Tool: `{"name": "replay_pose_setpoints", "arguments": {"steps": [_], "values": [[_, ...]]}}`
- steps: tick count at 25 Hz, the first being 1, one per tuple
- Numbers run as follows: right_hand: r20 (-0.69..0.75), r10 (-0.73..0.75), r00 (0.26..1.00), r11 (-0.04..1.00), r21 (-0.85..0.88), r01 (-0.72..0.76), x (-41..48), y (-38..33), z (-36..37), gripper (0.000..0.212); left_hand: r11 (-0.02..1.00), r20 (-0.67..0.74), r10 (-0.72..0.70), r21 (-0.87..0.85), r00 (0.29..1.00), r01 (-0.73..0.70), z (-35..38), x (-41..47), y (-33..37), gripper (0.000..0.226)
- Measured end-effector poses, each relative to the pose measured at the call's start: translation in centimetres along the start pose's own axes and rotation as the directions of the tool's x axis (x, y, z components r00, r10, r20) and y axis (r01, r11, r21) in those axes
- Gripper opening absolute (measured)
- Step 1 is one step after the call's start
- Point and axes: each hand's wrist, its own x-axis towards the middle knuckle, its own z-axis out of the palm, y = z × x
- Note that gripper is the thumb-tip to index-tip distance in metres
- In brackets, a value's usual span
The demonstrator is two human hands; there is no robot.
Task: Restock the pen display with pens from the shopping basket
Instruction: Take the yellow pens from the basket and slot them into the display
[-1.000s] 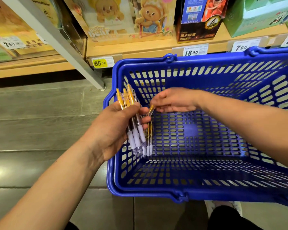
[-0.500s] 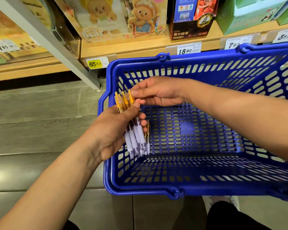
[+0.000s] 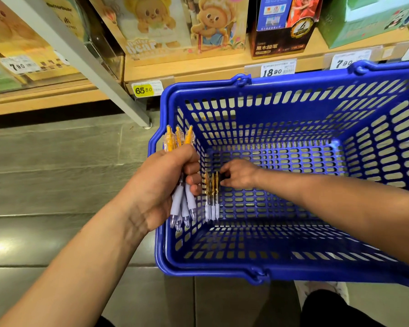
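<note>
Down in the blue basket, against its left wall, three loose pens lie side by side on the slotted floor, orange ends towards the shelf and white grips towards the person. The right hand is low inside the basket with its fingers curled at the orange ends of these pens. Whether they already pinch a pen or only touch it I cannot tell.

The left hand hovers over the basket's left rim, its fingers and thumb wrapped round a bundle of pens held upright, tips down.

To do this pick well, I judge it best to gather all three loose pens in one pinch near their middles. Their tips could slip into the floor slots, so they should be lifted before being slid. The left hand should loosen only a little to take them in, with the orange ends kept level, or the bundle may fan out and drop.

By count there is one basket and three pens on its floor. The bundle shows three orange tops, and the clear tips below hint at a fourth pen. The pen display itself is not in view.
</note>
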Motion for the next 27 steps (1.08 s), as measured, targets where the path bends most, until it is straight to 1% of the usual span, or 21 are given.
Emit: {"name": "replay_pose_setpoints", "arguments": {"steps": [2,5,6,8,11,12,14,16,18,19,21,23,25,27], "values": [[-0.059,-0.013,0.998,1.000,0.000,0.013,0.1,-0.2,1.1,0.041,1.000,0.001,0.012,0.003,1.000,-0.012,0.1,-0.1,0.0,0.030],[-0.072,-0.033,0.997,0.996,-0.082,0.027,0.4,-0.5,1.7,0.061,1.000,0.008,0.018,-0.013,1.000,-0.018,0.3,-0.3,0.0,0.026],[-0.067,-0.029,0.997,0.996,-0.091,0.023,0.4,-0.5,1.8,0.064,1.000,0.010,0.015,-0.020,1.000,-0.015,0.3,-0.3,0.0,0.025],[-0.086,-0.030,0.996,0.998,-0.053,0.026,0.5,-0.5,1.8,0.058,1.000,0.000,0.005,-0.029,1.000,-0.005,0.3,-0.3,-0.1,0.023],[-0.147,-0.042,0.988,0.994,0.098,0.057,0.8,-0.3,2.0,0.037,1.000,-0.041,-0.022,-0.020,0.999,0.022,0.1,-0.1,-0.1,0.017],[-0.139,-0.035,0.990,0.988,0.141,0.055,0.7,-0.3,2.0,0.030,0.999,-0.053,-0.027,-0.018,0.998,0.026,0.1,0.0,-0.1,0.013],[-0.065,-0.051,0.997,0.971,0.229,0.064,0.4,-0.5,1.5,0.020,0.999,-0.082,-0.027,-0.035,0.996,0.024,0.2,0.1,-0.1,0.007],[-0.005,-0.136,0.991,0.959,0.250,0.133,-0.5,-1.0,-0.3,0.015,0.999,-0.108,-0.009,-0.049,0.994,0.003,0.4,0.3,-0.2,0.008],[0.032,-0.232,0.972,0.933,0.291,0.213,-1.7,-1.5,-3.5,0.011,0.999,-0.114,0.037,-0.007,0.993,-0.038,0.6,0.4,-0.5,0.008],[0.069,-0.267,0.961,0.905,0.360,0.226,-2.3,-1.9,-5.4,0.012,0.998,-0.114,0.061,0.032,0.992,-0.058,0.7,0.5,-0.7,0.008],[0.150,-0.325,0.934,0.811,0.552,0.194,-3.6,-2.9,-8.6,0.020,0.991,-0.117,0.094,0.107,0.989,-0.081,0.8,0.6,-1.0,0.008],[0.162,-0.387,0.908,0.713,0.677,0.183,-4.3,-3.9,-10.4,0.030,0.985,-0.121,0.102,0.150,0.987,-0.083,0.9,0.7,-1.0,0.009],[0.159,-0.432,0.888,0.694,0.687,0.215,-4.7,-4.8,-11.0,0.036,0.985,-0.131,0.099,0.153,0.986,-0.079,1.0,0.7,-1.1,0.009],[0.176,-0.467,0.867,0.704,0.667,0.244,-5.0,-5.5,-10.8,0.030,0.982,-0.144,0.105,0.170,0.984,-0.080,1.1,0.8,-1.1,0.012]]}}
